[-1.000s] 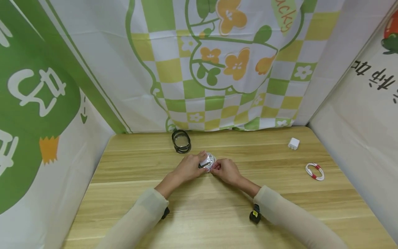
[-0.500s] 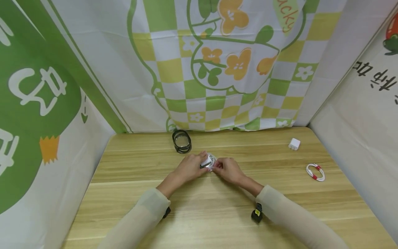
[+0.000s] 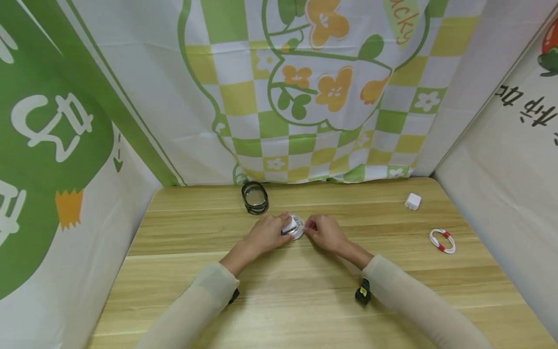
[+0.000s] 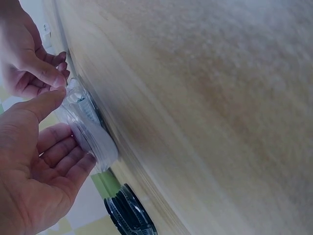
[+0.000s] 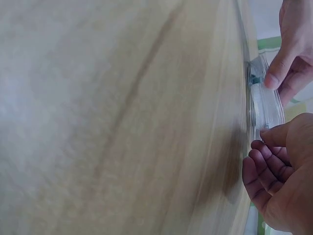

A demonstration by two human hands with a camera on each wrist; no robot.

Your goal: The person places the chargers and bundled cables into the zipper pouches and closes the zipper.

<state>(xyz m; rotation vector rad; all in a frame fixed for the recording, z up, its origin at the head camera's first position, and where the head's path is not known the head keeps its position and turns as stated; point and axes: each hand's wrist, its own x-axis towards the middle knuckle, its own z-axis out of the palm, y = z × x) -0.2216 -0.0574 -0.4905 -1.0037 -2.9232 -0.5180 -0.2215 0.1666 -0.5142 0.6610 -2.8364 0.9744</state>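
In the head view, a small round pack (image 3: 298,231) of clear, shiny plastic with something white in it lies low over the wooden table. My left hand (image 3: 267,233) grips its left side, thumb at the near edge and fingers round the far one. My right hand (image 3: 326,233) is at the right edge, thumb and index finger pinched together there. Seen from the left wrist, the pack (image 4: 93,132) stands out as layered clear plastic round a white body. From the right wrist, my right thumb tip touches its rim (image 5: 264,125), the other fingers loosely curled.
A black looped coil (image 3: 256,209) lies behind my left hand. On the right side of the table are a white plug adapter (image 3: 412,201) and a white cable (image 3: 452,246) coiled with red ties. A patterned curtain (image 3: 305,145) hangs along the back edge.
My right hand has drawn a little to the right and back, so more of the pack's right side shows. The left hand keeps its hold almost in place.
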